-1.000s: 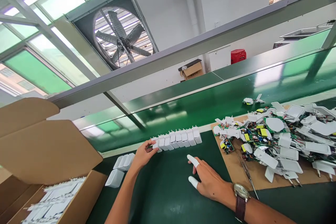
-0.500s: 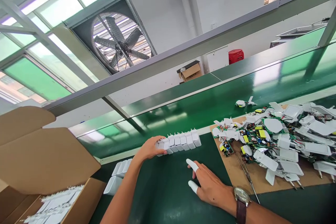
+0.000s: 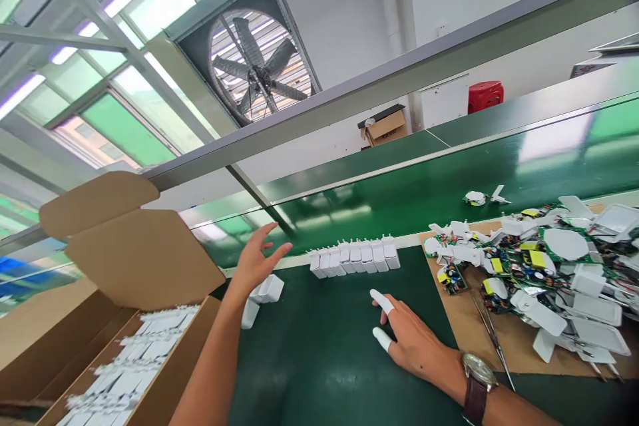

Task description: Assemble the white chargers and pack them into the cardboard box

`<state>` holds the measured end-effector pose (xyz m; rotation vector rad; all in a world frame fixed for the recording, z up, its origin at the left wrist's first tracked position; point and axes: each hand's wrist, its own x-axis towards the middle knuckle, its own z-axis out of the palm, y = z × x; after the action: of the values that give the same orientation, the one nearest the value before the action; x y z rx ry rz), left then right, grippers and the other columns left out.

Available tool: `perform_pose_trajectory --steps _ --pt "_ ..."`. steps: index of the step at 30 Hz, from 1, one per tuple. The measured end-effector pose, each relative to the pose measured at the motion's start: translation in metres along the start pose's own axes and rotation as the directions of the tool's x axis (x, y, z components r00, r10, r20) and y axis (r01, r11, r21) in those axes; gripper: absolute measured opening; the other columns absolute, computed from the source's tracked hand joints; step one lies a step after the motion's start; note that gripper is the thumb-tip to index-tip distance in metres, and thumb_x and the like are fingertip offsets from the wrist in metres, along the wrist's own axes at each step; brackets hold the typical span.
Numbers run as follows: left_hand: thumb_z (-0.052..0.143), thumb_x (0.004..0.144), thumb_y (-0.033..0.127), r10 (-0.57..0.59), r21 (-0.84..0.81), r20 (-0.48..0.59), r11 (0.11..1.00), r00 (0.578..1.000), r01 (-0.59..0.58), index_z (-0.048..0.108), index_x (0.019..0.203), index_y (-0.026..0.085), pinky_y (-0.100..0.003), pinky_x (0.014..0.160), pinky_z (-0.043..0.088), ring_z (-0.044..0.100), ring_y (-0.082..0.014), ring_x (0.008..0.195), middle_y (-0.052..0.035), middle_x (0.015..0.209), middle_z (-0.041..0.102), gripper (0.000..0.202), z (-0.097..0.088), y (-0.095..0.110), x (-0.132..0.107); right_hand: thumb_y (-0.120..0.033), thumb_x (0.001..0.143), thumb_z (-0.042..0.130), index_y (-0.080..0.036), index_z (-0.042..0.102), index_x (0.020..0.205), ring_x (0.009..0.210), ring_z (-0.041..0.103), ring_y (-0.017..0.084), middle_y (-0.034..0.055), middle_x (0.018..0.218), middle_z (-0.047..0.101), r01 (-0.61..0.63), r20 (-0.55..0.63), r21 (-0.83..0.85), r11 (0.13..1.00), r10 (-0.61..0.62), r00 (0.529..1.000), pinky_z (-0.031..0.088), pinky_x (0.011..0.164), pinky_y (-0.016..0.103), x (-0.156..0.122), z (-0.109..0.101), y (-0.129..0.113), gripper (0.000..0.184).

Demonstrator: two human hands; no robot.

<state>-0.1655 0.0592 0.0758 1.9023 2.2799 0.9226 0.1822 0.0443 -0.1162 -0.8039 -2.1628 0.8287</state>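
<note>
A row of several white plug adapters (image 3: 354, 257) stands at the far edge of the green table (image 3: 324, 346). My left hand (image 3: 255, 259) is lifted to the left of that row, fingers spread, holding nothing. Below it lie a few more white adapters (image 3: 263, 291). My right hand (image 3: 412, 339) rests flat on the table in front of the row, with white finger cots on two fingertips and a wristwatch on the wrist. It holds nothing.
An open cardboard box (image 3: 124, 319) with white parts inside stands at the left. A brown board (image 3: 499, 333) at the right carries a heap of circuit boards and white shells (image 3: 544, 266). A green conveyor belt (image 3: 449, 180) runs behind the table.
My left hand has let go of the left end of the adapter row and risen to the left with fingers spread. The camera has turned left. My right hand has stayed put.
</note>
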Motion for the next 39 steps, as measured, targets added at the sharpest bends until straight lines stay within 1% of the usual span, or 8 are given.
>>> perform_pose_trajectory --steps 4,8,11,16,22,27,34,39 --pt "0.062 0.088 0.061 0.063 0.257 -0.113 0.966 0.992 -0.033 0.074 0.11 0.022 -0.052 0.111 0.049 0.058 -0.0363 0.131 -0.0129 0.143 0.062 0.046 -0.033 -0.032 -0.023 -0.02 0.098 0.045 -0.021 0.033 0.155 0.097 0.063 0.025 0.0097 0.108 0.061 0.054 -0.015 -0.029 0.998 -0.054 0.998 0.055 0.093 0.047 -0.001 0.002 0.0 0.059" --pt "0.069 0.083 0.043 -0.063 0.538 0.039 0.842 0.997 0.032 0.08 0.095 0.019 -0.067 0.111 0.041 0.044 -0.0457 0.143 -0.019 0.146 0.06 0.028 -0.01 -0.066 -0.057 -0.019 0.097 0.047 -0.021 0.034 0.154 0.099 0.063 0.026 0.0094 0.107 0.061 0.056 -0.007 -0.062 0.996 -0.057 0.998 0.055 0.094 0.047 0.001 -0.001 -0.005 0.059" --pt "0.066 0.084 0.034 -0.11 0.578 0.108 0.816 0.988 0.028 0.078 0.08 0.02 -0.066 0.107 0.044 0.044 -0.0459 0.143 -0.0179 0.144 0.062 0.019 0.013 -0.07 -0.076 -0.018 0.095 0.05 -0.019 0.037 0.153 0.096 0.062 0.026 0.0107 0.109 0.062 0.036 0.058 -0.105 0.994 -0.03 0.998 0.054 0.093 0.047 0.003 -0.01 -0.013 0.06" --pt "0.06 0.09 0.051 0.135 0.147 0.186 0.976 0.973 -0.163 0.068 0.068 0.022 -0.041 0.094 0.057 0.068 -0.0305 0.115 -0.0098 0.138 0.067 0.037 0.037 -0.024 -0.09 -0.017 0.091 0.056 -0.015 0.042 0.15 0.096 0.06 0.025 0.0122 0.115 0.062 -0.02 0.182 -0.162 0.987 0.05 0.982 0.054 0.091 0.044 0.009 -0.025 -0.029 0.06" --pt "0.057 0.096 0.043 0.446 -0.208 0.265 0.892 0.855 -0.401 0.061 0.071 0.022 -0.03 0.079 0.06 0.073 -0.0223 0.104 -0.0093 0.121 0.073 0.033 0.1 0.045 -0.101 -0.02 0.091 0.061 -0.016 0.048 0.143 0.098 0.063 0.025 0.0126 0.121 0.063 -0.022 0.244 -0.209 0.978 0.074 0.967 0.056 0.09 0.043 0.009 -0.035 -0.038 0.054" --pt "0.058 0.098 0.042 0.586 -0.255 0.155 0.801 0.795 -0.541 0.066 0.078 0.022 -0.032 0.084 0.062 0.073 -0.0214 0.098 -0.0093 0.112 0.075 0.029 0.134 0.052 -0.1 -0.025 0.095 0.06 -0.014 0.052 0.14 0.118 0.061 0.029 0.0164 0.138 0.059 0.075 0.246 -0.423 0.903 0.035 0.969 0.051 0.103 0.045 0.035 -0.088 -0.04 0.047" --pt "0.071 0.09 0.053 0.641 -0.244 0.013 0.747 0.768 -0.619 0.072 0.093 0.025 -0.028 0.081 0.064 0.075 -0.0235 0.099 -0.0089 0.114 0.075 0.028 0.138 0.025 -0.11 -0.019 0.1 0.053 -0.009 0.065 0.115 0.118 0.059 0.029 0.0198 0.127 0.062 -0.175 0.047 -0.825 0.537 0.374 0.926 0.046 0.104 0.045 0.12 -0.2 -0.007 0.022" --pt "0.065 0.093 0.06 0.605 -0.249 0.063 0.78 0.794 -0.574 0.075 0.102 0.029 -0.023 0.076 0.064 0.078 -0.0224 0.096 -0.0069 0.123 0.075 0.034 0.142 0.013 -0.119 -0.037 0.099 0.066 -0.016 0.064 0.124 0.111 0.066 0.025 0.0098 0.126 0.065 -0.282 -0.023 -0.889 0.362 0.579 0.815 0.056 0.096 0.048 0.171 -0.222 0.033 0.032"
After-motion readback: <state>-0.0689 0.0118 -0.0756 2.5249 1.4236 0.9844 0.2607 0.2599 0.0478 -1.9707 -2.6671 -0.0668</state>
